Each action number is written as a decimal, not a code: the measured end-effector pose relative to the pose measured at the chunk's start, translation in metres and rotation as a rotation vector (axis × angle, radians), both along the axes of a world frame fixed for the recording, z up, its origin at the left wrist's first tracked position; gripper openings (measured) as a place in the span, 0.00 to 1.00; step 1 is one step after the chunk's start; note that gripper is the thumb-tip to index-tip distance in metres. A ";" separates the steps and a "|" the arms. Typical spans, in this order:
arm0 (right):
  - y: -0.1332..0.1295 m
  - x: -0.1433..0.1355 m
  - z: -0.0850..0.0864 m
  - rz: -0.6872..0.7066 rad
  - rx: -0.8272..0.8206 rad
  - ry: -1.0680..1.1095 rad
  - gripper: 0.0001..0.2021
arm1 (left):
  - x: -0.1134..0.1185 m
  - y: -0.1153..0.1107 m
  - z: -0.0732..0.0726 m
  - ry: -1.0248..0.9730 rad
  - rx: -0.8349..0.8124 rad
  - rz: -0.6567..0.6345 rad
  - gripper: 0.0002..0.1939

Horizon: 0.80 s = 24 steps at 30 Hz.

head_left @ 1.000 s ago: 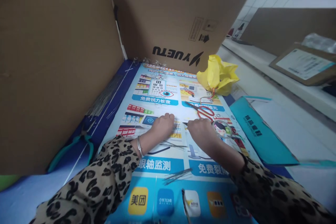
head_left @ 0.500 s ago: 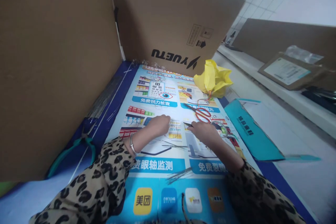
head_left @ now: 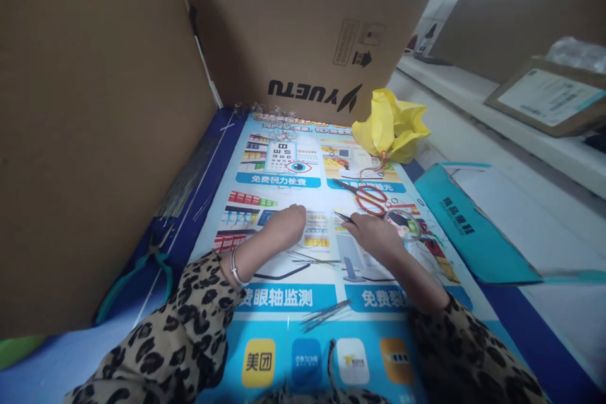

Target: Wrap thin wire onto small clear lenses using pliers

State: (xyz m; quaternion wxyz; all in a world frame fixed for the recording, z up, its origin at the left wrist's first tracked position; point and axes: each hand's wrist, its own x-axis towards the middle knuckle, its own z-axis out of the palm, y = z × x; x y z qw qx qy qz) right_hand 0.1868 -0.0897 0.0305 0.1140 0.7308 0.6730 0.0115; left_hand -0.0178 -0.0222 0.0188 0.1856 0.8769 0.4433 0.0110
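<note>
Two bare hands are shown over a printed sheet laid on the desk. By the right hand, a slim, dark, pointed tool is gripped in closed fingers, its tip directed toward the left hand. The left fingers are curled together near the sheet's middle; whether anything fine is pinched there cannot be told. Loose wires are scattered nearer the sheet's near edge than the hands, with a second bundle nearer still. Red-handled scissors are seen just beyond the right hand, and crumpled yellow paper at the sheet's far right corner. Teal-handled pliers are placed outside its left edge.
</note>
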 end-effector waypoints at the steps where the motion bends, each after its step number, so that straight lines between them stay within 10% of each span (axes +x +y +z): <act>1: 0.000 0.001 0.000 -0.004 0.003 0.011 0.21 | -0.001 0.002 0.001 -0.027 -0.024 0.017 0.12; 24: 0.000 0.009 0.007 -0.019 0.118 0.019 0.18 | 0.013 0.002 -0.005 -1.165 -1.036 0.437 0.04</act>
